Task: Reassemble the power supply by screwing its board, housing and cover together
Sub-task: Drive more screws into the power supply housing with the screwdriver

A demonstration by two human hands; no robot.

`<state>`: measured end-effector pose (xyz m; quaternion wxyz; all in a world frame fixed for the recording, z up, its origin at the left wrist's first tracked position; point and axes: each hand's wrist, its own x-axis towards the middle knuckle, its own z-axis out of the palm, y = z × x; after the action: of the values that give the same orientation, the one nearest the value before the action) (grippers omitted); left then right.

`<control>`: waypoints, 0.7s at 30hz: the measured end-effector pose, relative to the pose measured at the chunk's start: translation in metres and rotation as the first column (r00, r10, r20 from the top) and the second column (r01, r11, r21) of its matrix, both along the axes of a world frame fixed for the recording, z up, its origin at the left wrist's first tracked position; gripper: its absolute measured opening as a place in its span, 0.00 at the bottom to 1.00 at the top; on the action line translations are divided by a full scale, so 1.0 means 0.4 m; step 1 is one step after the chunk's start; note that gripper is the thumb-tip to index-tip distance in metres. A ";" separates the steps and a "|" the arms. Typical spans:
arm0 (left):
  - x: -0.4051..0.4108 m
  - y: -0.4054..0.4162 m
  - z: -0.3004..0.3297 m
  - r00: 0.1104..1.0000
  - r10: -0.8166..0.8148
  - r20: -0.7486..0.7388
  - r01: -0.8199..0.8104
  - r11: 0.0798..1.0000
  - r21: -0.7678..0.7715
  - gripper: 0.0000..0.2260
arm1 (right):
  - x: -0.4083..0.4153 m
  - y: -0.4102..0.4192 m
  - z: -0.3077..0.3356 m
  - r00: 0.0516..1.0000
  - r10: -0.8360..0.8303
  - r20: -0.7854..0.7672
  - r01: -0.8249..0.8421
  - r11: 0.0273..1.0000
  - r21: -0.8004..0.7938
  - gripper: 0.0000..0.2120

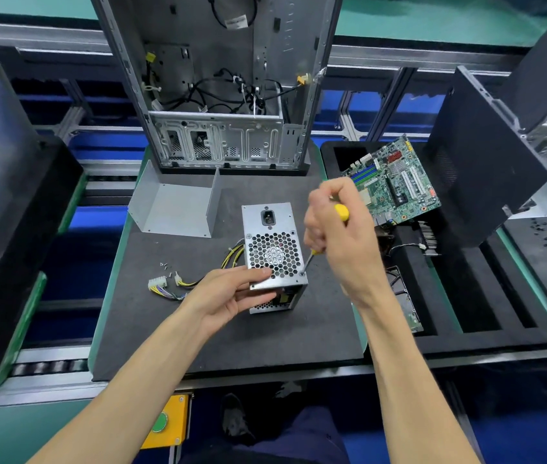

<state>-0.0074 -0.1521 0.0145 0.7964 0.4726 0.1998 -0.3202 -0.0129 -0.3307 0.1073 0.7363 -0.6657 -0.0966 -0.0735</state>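
Note:
The silver power supply housing (272, 244) stands on the dark mat (198, 333) with its fan grille and power socket facing up. My left hand (232, 293) grips its near left corner. My right hand (335, 229) holds a yellow-handled screwdriver (314, 254), whose tip sits at the grille's near right corner. The grey U-shaped cover (175, 205) lies apart at the mat's back left. The supply's yellow and purple cables with white connectors (161, 283) trail left. A few loose screws (166, 267) lie beside them.
An open computer case (225, 95) stands at the back of the mat. A green motherboard (396, 182) leans in the black foam tray (466, 313) on the right, next to a black side panel (486, 169). A yellow button box (165, 423) hangs below the table edge.

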 end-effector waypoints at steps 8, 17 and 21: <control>-0.001 -0.004 0.004 1.000 0.006 0.008 -0.006 1.000 -0.003 0.13 | -0.012 -0.013 -0.001 0.997 0.080 0.002 -0.079 0.988 -0.133 0.09; -0.004 0.000 0.000 1.000 0.016 -0.011 -0.016 1.000 -0.013 0.17 | -0.011 -0.005 -0.035 1.000 0.026 -0.013 -0.025 0.999 0.019 0.17; -0.002 -0.001 0.003 1.000 0.014 -0.003 -0.014 1.000 -0.011 0.14 | -0.026 -0.002 -0.025 1.000 0.025 0.019 -0.024 0.997 -0.071 0.17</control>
<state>-0.0083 -0.1526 0.0155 0.8010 0.4662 0.2024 -0.3164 -0.0231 -0.3316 0.0972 0.7122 -0.6892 -0.1145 -0.0674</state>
